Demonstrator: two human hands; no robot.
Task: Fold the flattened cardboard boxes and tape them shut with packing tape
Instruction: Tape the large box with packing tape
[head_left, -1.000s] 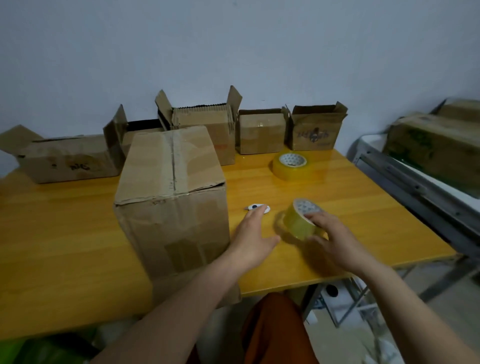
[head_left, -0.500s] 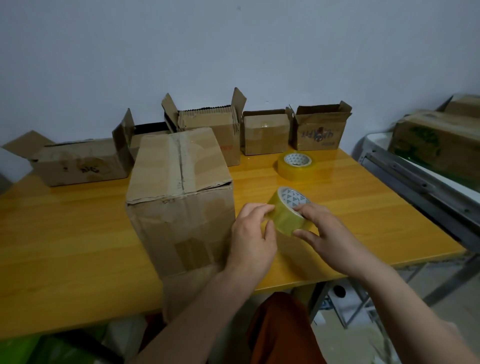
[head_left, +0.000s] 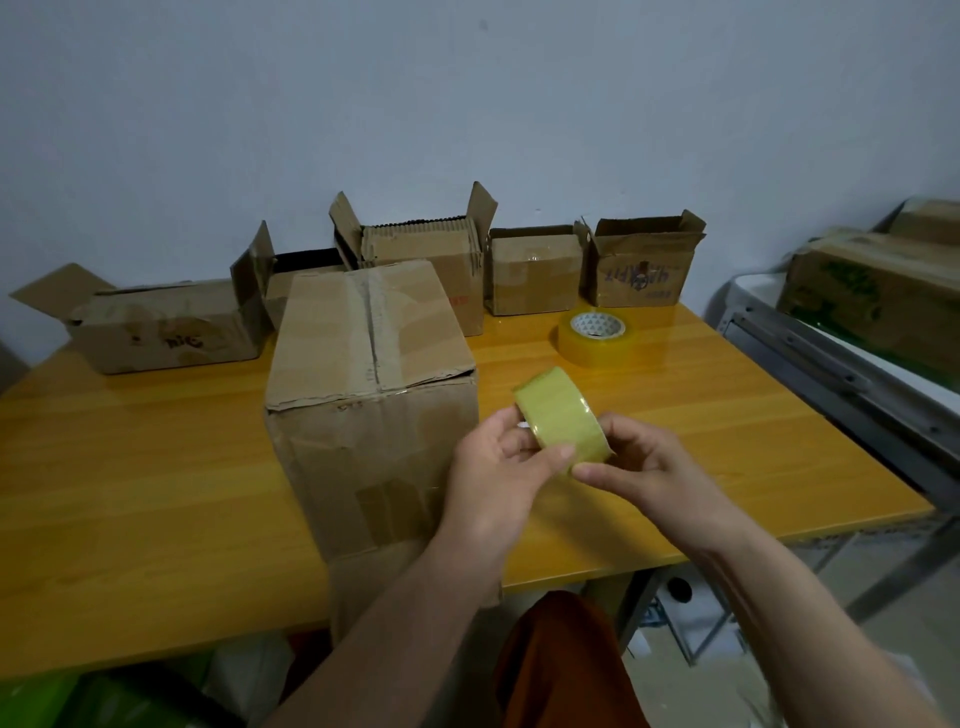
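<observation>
A tall folded cardboard box (head_left: 374, 395) stands on the wooden table (head_left: 130, 493), its top flaps closed along a centre seam. To its right, above the table, both hands hold a yellowish roll of packing tape (head_left: 563, 421). My left hand (head_left: 498, 467) grips the roll from the left, thumb lying along its lower edge. My right hand (head_left: 644, 467) pinches the roll's near edge from the right. A second, larger tape roll (head_left: 597, 338) lies flat on the table further back.
Several open cardboard boxes line the wall: a low one (head_left: 161, 327) at left, one full of flattened cardboard (head_left: 421, 249), and two small ones (head_left: 535, 275) (head_left: 644, 270). A metal rack with a box (head_left: 878, 291) stands to the right.
The tape roll was lifted off the table and turned on edge. My left hand left the table and took hold of the roll beside the right hand.
</observation>
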